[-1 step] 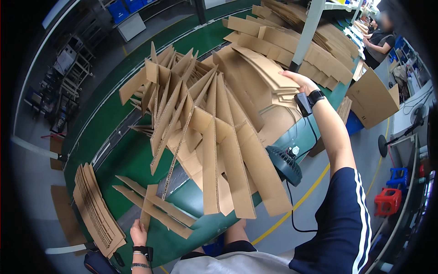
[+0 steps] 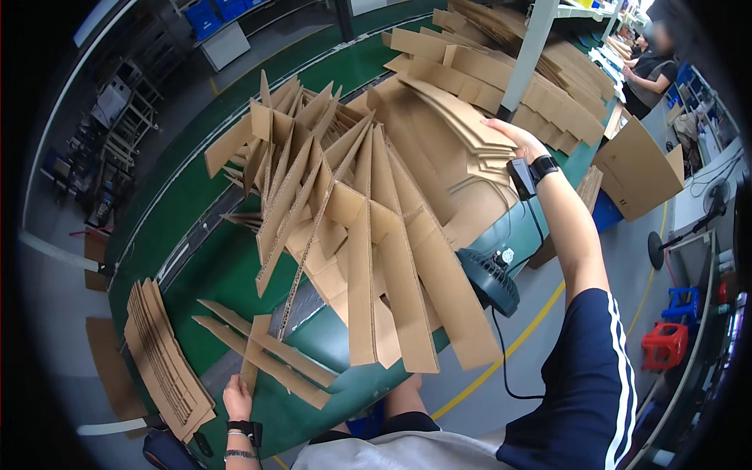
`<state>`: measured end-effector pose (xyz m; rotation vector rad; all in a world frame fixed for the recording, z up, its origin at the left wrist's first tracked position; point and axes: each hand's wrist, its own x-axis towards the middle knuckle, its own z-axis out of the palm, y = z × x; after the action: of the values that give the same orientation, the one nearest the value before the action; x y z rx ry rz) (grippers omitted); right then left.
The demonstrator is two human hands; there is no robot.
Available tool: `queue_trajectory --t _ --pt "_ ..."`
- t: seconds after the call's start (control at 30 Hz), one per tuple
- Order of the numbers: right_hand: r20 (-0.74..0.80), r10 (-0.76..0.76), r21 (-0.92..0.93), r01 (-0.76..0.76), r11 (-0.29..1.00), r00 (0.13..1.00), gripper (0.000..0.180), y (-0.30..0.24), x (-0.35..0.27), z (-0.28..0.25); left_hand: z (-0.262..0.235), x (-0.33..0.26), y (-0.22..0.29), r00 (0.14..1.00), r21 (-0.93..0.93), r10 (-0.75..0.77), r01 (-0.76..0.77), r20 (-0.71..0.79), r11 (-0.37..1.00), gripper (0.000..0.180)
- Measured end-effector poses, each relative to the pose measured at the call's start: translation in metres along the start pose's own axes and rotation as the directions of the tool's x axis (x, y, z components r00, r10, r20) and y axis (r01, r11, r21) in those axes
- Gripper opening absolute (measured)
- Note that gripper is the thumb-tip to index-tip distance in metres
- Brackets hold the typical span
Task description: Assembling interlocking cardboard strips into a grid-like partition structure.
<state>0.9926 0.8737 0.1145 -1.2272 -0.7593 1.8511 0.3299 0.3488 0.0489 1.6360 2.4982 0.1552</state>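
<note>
My left hand is closed on the near end of a cardboard strip in a small slotted cardboard divider, whose two long strips cross that piece. At the upper right, my right hand grips the end of a stack of flat cardboard strips, thumb on top; its other fingers are partly hidden. Between my hands stands a large heap of interlocked cardboard dividers, fanned out, with long strips reaching past the table's near edge.
A small dark fan with a cable sits at the green table's near edge. Flat slotted cardboard sheets lie at the left. More cardboard is piled at the back, beside a white post. A person stands at the far right.
</note>
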Motion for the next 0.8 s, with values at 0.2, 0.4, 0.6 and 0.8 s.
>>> queue_trajectory --t 0.2,0.4,0.6,0.8 --pt "0.008 -0.027 0.049 0.027 0.998 1.000 0.028 -0.007 -0.025 0.027 0.000 0.013 0.000 0.998 -0.059 0.057 -0.055 0.022 0.997 0.025" --pt "-0.070 -0.089 -0.273 0.067 0.960 0.994 0.067 0.021 -0.019 0.015 0.003 0.017 0.003 0.996 -0.107 0.076 -0.071 0.049 0.992 0.026" --pt "-0.122 -0.301 -0.939 -0.012 0.343 0.946 0.107 0.072 -0.010 -0.009 0.012 0.013 -0.007 0.988 -0.113 0.147 -0.152 -0.049 0.982 0.028" --pt "-0.089 -0.311 -0.768 0.134 0.626 0.946 0.114 0.083 -0.016 0.028 0.002 0.011 0.004 0.998 -0.081 0.049 -0.046 0.030 0.996 0.031"
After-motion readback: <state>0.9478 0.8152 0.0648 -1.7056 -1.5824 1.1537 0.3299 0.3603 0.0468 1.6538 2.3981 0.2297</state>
